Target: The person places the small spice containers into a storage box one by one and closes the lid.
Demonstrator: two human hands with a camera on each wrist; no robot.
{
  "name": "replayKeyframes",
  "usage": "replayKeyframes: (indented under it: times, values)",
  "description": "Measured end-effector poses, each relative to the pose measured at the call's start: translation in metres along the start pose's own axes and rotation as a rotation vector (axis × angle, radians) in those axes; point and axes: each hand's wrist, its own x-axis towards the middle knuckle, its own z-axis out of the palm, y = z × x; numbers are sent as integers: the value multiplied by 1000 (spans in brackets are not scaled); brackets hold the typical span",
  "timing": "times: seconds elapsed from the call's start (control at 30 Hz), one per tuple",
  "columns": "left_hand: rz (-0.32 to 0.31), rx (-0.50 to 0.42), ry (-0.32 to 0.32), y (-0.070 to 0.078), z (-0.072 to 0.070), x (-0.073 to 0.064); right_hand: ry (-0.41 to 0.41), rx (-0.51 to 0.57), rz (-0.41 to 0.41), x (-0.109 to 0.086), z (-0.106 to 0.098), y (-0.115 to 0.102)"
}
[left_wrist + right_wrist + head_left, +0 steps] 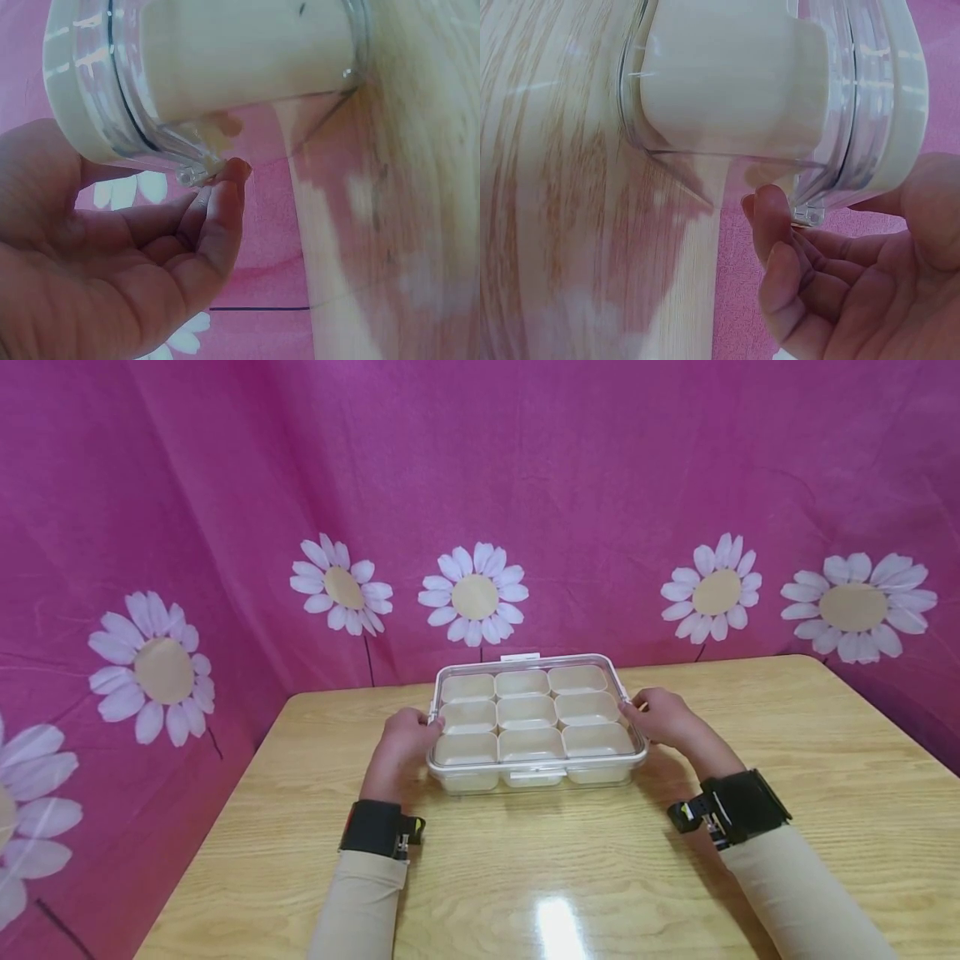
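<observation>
A clear plastic storage box (525,774) with a white-rimmed transparent lid (536,767) is toward the back of the table. Rows of cream-coloured cups (527,712) show through its top. My left hand (407,735) grips the box's left side, thumb over the rim and fingers curled below it by a small clear hinged tab (196,174). On the right side, my right hand (663,718) holds the box the same way, its fingertips against the wall near another clear tab (808,215). White latches sit at the front (537,776) and back edges.
The light wood-grain table (480,877) extends in front of the box and to both sides. Behind and to the left hangs a pink cloth (570,485) printed with white daisies. Each wrist wears a black strap (372,828) with a small camera.
</observation>
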Motion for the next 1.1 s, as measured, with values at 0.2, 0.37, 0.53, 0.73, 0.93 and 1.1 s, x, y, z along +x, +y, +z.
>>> replayKeyframes:
  times: [0.2,0.37,0.53,0.73,0.93,1.1]
  values:
    - [-2,7,-14,4,-3,-2,-6,-1,5,2,-2,0]
    - [26,31,-12,4,-3,0,-4,0,3,3,-3,0]
    - [-8,-43,-25,2,-2,0,-11,1,18,3,-1,3]
    - [-7,-52,-9,-1,0,-4,-14,6,21,1,2,3]
    - [99,119,75,2,1,-7,-4,-24,5,0,2,2]
    - [119,181,92,5,1,-6,57,-52,-36,4,6,2]
